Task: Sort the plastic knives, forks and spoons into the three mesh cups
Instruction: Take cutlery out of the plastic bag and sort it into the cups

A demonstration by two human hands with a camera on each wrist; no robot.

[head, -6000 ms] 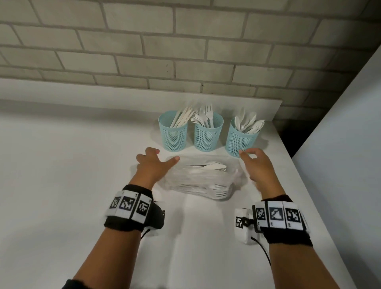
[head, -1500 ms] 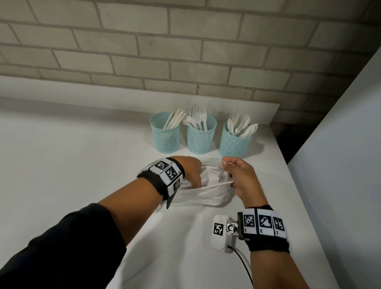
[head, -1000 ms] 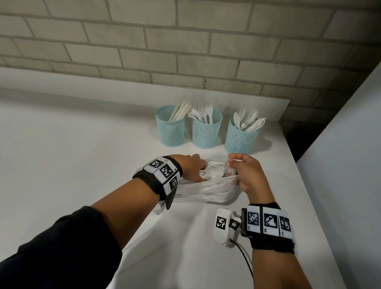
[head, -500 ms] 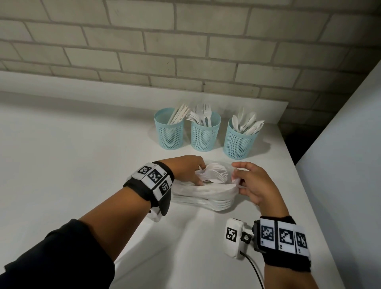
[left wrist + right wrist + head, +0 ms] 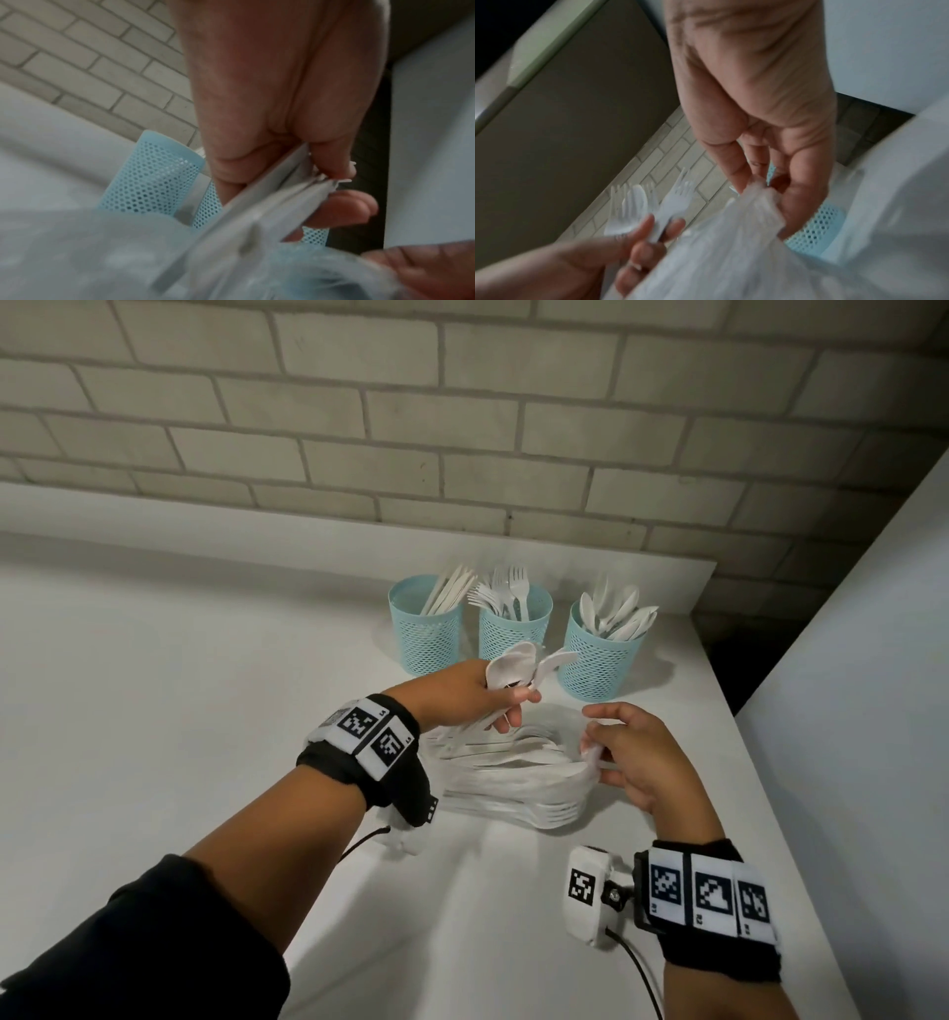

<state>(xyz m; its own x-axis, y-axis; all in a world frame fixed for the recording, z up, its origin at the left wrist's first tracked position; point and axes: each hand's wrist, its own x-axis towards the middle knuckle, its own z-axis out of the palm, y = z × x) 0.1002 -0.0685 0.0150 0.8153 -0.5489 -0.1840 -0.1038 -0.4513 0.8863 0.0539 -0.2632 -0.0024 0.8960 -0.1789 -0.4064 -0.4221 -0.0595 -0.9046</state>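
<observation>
Three light-blue mesh cups stand at the back of the white table: the left cup (image 5: 430, 629) holds knives, the middle cup (image 5: 513, 634) forks, the right cup (image 5: 600, 657) spoons. In front of them lies a clear plastic bag (image 5: 506, 780) with more white cutlery inside. My left hand (image 5: 506, 698) hovers just above the bag and grips a small bunch of white cutlery (image 5: 516, 665); the right wrist view shows forks and a spoon (image 5: 639, 205) in it. My right hand (image 5: 595, 742) pinches the bag's right edge (image 5: 754, 205). The handles (image 5: 280, 194) lie between my left fingers.
A brick wall (image 5: 462, 428) with a white ledge runs behind the cups. The table edge (image 5: 801, 814) runs close by my right arm, with a dark gap and a white panel (image 5: 873, 711) beyond it. White tabletop (image 5: 179, 711) spreads to the left.
My left hand has come up out of the bag with a bunch of cutlery and moved toward the cups. The right hand still holds the bag's edge.
</observation>
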